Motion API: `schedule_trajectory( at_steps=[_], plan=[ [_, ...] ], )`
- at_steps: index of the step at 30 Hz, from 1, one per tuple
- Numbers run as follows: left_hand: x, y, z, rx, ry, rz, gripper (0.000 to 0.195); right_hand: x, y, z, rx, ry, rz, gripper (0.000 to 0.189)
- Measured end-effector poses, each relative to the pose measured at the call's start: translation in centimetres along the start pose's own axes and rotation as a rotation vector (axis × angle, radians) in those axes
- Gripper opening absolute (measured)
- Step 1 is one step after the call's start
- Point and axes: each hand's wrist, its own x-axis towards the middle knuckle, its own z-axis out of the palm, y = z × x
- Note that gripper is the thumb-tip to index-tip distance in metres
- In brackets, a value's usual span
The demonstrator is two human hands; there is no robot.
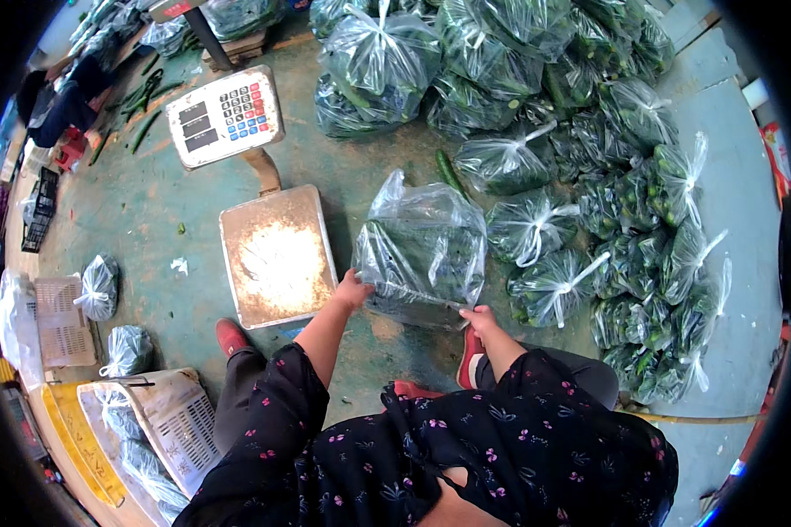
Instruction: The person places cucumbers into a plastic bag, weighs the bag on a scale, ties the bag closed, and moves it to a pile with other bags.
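Observation:
A clear plastic bag (pixel 422 244) with dark green vegetables inside lies on the floor before me, its mouth untied and towards me. My left hand (pixel 354 290) grips the left edge of the bag's mouth. At the right edge, my right hand (pixel 478 318) pinches the plastic between thumb and fingers. Just left of the bag stands a platform scale, its metal plate (pixel 277 257) bare and bright with glare. The scale's keypad display (pixel 227 117) rises behind the plate. A loose cucumber (pixel 451 172) touches the floor behind the bag.
Tied bags of cucumbers (pixel 537 224) crowd the right side, and larger ones (pixel 379 66) are piled behind. White crates (pixel 178 428), a yellow crate (pixel 82 441) and small tied bags (pixel 99 288) stand at left. Loose cucumbers (pixel 146 130) lie near a crouching person (pixel 66 109) at far left.

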Motion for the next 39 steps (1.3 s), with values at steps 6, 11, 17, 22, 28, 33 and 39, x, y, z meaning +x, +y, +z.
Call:
schedule_trajectory(
  at_steps=[6, 11, 17, 22, 28, 33, 39],
  plan=[
    [3.1, -4.9, 0.9, 0.054, -0.011, -0.022, 0.044, 0.7, 0.3, 0.7, 0.226, -0.141, 0.117, 0.043],
    [-0.5, -1.4, 0.8, 0.201, -0.017, 0.174, 0.031, 2.4, 1.8, 0.9, 0.268, -0.071, 0.134, 0.023],
    [-8.5, 7.5, 2.2, 0.024, -0.165, 0.344, 0.032, 3.2, 2.5, 1.5, 0.49, -0.083, 0.038, 0.013],
    [-12.5, 14.1, 0.1, -0.279, -0.127, 0.363, 0.026, -0.6, -3.9, -3.2, 0.875, 0.045, -0.069, 0.011],
    [-16.6, 24.5, -4.8, -0.467, 0.036, 0.522, 0.023, -9.1, -18.1, -13.7, 1.339, -0.083, -0.46, 0.012],
    [-16.8, 25.6, -7.7, -0.869, -0.035, 0.414, 0.018, -16.2, -22.6, -18.8, 1.126, -0.138, -0.735, 0.008],
    [-18.7, 30.1, -9.5, -0.869, -0.002, 0.529, 0.017, -19.8, -24.2, -20.4, 1.461, -0.216, -0.813, 0.008]
  ],
)
